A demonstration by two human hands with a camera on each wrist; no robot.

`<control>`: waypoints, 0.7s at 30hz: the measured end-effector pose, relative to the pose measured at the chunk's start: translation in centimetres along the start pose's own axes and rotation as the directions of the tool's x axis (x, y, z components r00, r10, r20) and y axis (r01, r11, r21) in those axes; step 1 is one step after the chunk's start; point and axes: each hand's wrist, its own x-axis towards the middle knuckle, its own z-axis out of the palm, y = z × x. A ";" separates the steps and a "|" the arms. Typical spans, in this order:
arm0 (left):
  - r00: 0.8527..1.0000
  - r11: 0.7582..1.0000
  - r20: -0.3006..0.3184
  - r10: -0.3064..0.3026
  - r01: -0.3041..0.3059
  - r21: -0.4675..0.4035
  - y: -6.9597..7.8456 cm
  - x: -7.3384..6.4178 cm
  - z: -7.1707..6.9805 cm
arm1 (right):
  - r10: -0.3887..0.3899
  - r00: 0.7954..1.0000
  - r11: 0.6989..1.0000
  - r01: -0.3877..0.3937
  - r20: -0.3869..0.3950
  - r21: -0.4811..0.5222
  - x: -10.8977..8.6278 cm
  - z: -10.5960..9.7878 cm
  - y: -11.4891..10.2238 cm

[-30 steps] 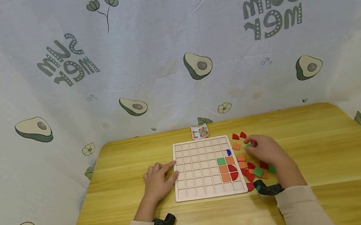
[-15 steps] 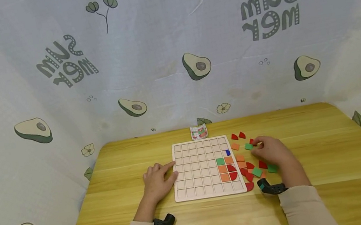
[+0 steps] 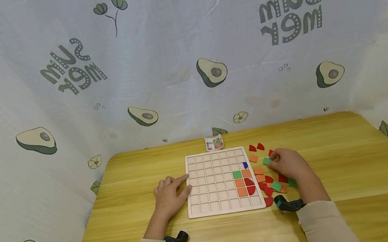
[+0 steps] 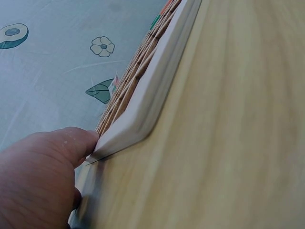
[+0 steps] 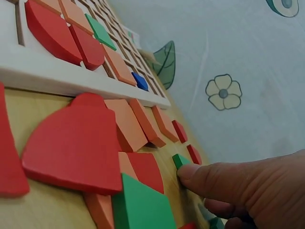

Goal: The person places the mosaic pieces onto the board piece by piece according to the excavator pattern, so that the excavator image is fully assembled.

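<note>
A square wooden grid board lies on the table. At its right side sit a green square, orange squares, red quarter-circles and a small blue piece. My left hand rests by the board's left edge, with index finger and thumb touching the rim. To the right of the board, my right hand pinches a green square tile at its edge. The right wrist view has the thumb against this tile; the other fingers are partly hidden under the hand.
Loose red, orange and green pieces lie in a pile between the board and my right wrist, some overlapping. Two red quarter-circles lie farther back. A small printed pattern card stands behind the board, before a patterned cloth.
My right hand first drew back to the right, baring the green tile and a red piece, then came back left to the tile's edge. The left hand stayed at the board.
</note>
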 end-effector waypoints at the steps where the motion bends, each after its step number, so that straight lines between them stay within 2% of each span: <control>1: 1.000 1.000 0.001 0.000 0.000 0.000 0.0 0.0 0.0 | -0.005 1.000 1.000 0.005 -0.003 -0.005 0.0 0.1 -0.1; 7: 1.000 1.000 -0.004 0.002 -0.002 -0.002 -0.1 -0.1 0.1 | -0.075 0.997 0.997 0.075 -0.014 -0.014 0.1 1.1 -2.0; 14: 1.000 1.000 -0.004 0.002 -0.002 -0.006 -0.1 0.0 0.1 | -0.182 0.983 0.983 0.182 0.031 0.004 0.4 3.2 -5.4; 21: 1.000 1.000 0.003 -0.006 0.006 -0.014 0.1 0.0 -0.1 | -0.203 0.977 0.978 0.206 0.065 -0.039 0.6 4.8 -6.5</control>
